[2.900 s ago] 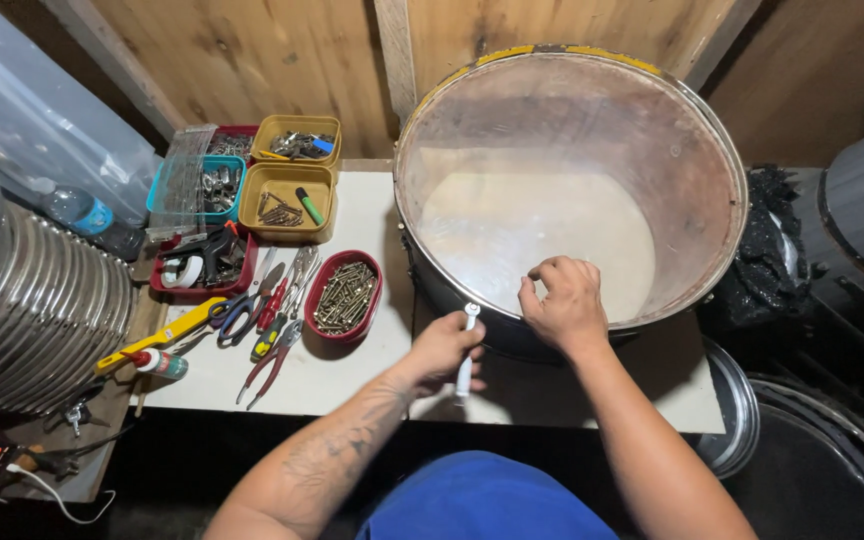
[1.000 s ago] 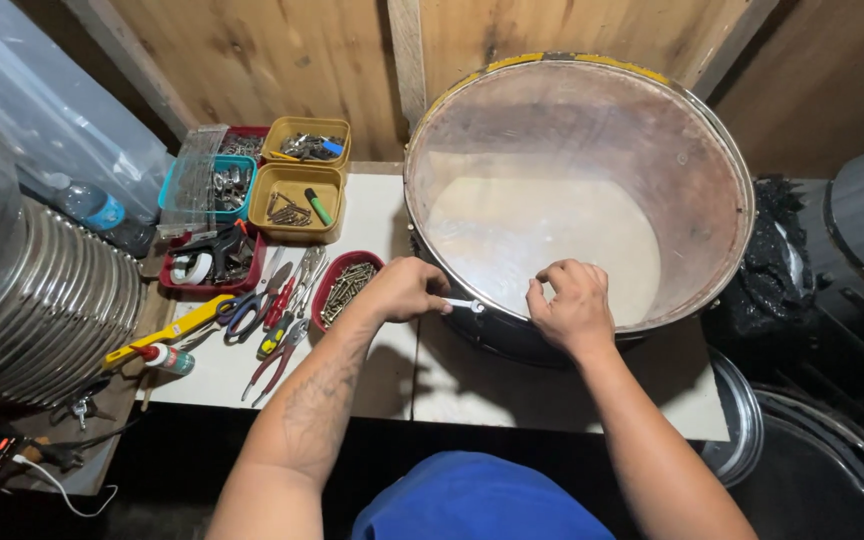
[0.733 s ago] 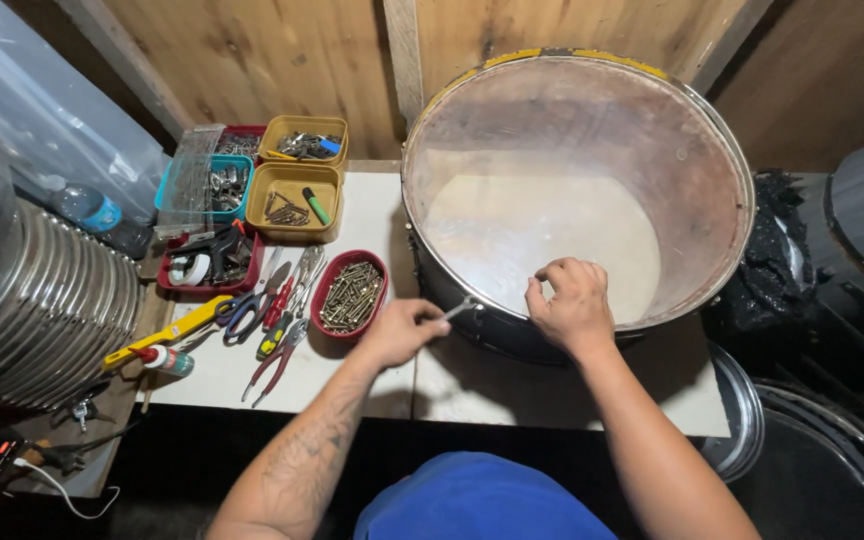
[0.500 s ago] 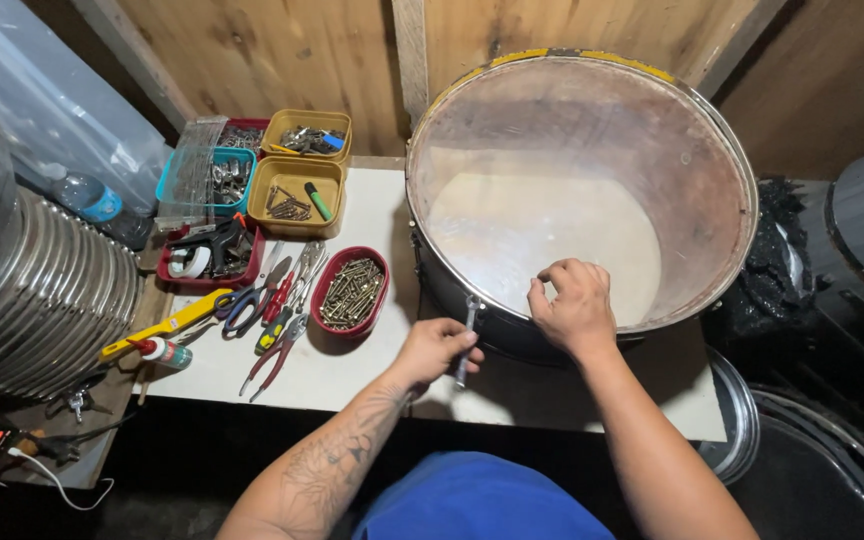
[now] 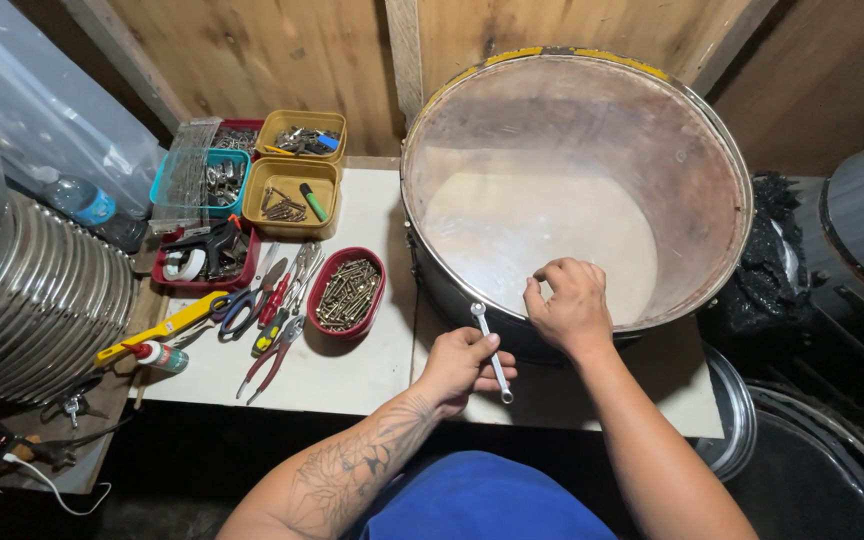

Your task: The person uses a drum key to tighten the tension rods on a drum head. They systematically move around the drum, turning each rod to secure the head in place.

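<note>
A big round drum (image 5: 572,190) with a worn translucent skin and a metal hoop lies flat on a white table (image 5: 352,370). My left hand (image 5: 460,365) grips a small silver wrench (image 5: 490,350), whose upper end meets the drum's near rim. My right hand (image 5: 567,305) rests on the near rim just right of the wrench, fingers curled on the hoop. Whether those fingers pinch anything is hidden.
A red oval tray of screws (image 5: 347,290) sits left of the drum. Pliers and scissors (image 5: 272,300) lie beside it, with yellow, teal and red parts bins (image 5: 297,185) behind. A ribbed metal drum shell (image 5: 32,290) stands at the left, dark drums (image 5: 852,230) at the right.
My left hand has swung the wrench back and forth at the near rim, from pointing sideways to its handle angled down toward me. My right hand has stayed on the rim.
</note>
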